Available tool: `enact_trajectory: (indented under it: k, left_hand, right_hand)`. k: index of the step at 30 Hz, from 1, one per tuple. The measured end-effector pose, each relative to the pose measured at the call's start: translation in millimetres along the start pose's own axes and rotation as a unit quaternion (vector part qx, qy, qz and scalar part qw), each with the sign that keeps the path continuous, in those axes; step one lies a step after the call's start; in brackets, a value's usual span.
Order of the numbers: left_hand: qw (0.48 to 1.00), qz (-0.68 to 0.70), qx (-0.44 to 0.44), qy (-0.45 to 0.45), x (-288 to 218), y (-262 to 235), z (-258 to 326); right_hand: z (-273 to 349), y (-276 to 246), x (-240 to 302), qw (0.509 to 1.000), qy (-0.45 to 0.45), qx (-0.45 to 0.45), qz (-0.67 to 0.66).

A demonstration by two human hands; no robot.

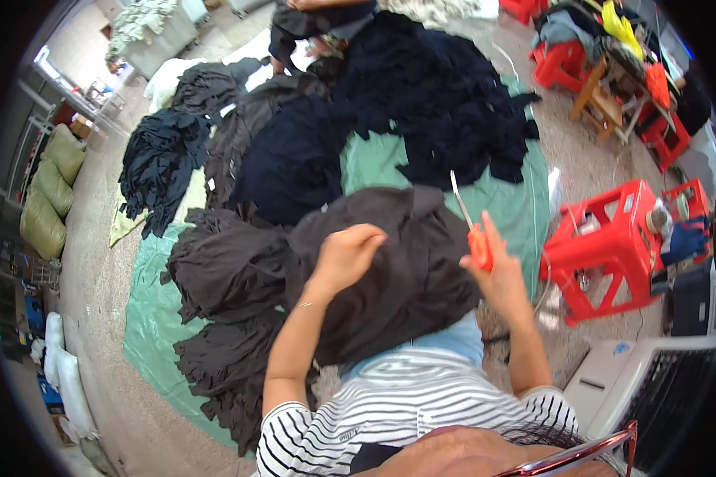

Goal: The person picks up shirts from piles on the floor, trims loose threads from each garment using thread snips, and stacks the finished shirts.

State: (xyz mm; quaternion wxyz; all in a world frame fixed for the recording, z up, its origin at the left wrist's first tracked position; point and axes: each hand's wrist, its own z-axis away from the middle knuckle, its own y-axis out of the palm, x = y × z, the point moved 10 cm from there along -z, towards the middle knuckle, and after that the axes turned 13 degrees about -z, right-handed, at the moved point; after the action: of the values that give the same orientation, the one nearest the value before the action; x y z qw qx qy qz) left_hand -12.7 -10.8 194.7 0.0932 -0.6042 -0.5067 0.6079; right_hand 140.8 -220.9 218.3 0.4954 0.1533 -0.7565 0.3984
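While the left hand [350, 253] bunches the dark brown fabric piece [390, 278] on the lap to keep it taut, the right hand [497, 266] grips orange-handled scissors [471, 226], blades pointing up and far, clear of the cloth; sorted dark fabric piles [294, 151] lie far on green tarpaulin [147, 318]

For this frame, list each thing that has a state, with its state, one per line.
Left hand: closed in a fist, gripping the dark garment.
Right hand: closed around the orange scissors handle.
Scissors: held raised, blades together, pointing up and away.
Dark garment: bunched in the lap, lifted at the left hand.
Green sheet: spread flat on the floor under the cloth piles.
Red plastic stool: upright, right of the person.
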Motion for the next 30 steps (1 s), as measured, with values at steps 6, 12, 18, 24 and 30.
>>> enact_trajectory:
  k: [6, 12, 18, 24, 30]
  left_hand:
    - [0.986, 0.141, 0.072, 0.046, 39, 157, -66]
    - [0.924, 0.373, 0.086, -0.014, 39, 136, -57]
    - [0.924, 0.354, 0.144, 0.029, 19, 129, -51]
    - [0.982, 0.118, 0.078, 0.129, -9, 114, -46]
    - [0.985, 0.117, 0.044, 0.116, -29, 109, -44]
  right_hand:
    - [26, 66, -57, 0.992, -0.047, -0.098, 0.062]
    - [29, 64, -56, 0.974, -0.107, -0.152, 0.132]
    - [25, 67, -65, 0.983, -0.07, -0.134, 0.106]
    - [24, 63, -55, 0.981, -0.091, -0.148, 0.086]
    - [28, 60, -62, 0.979, -0.09, -0.165, 0.081]
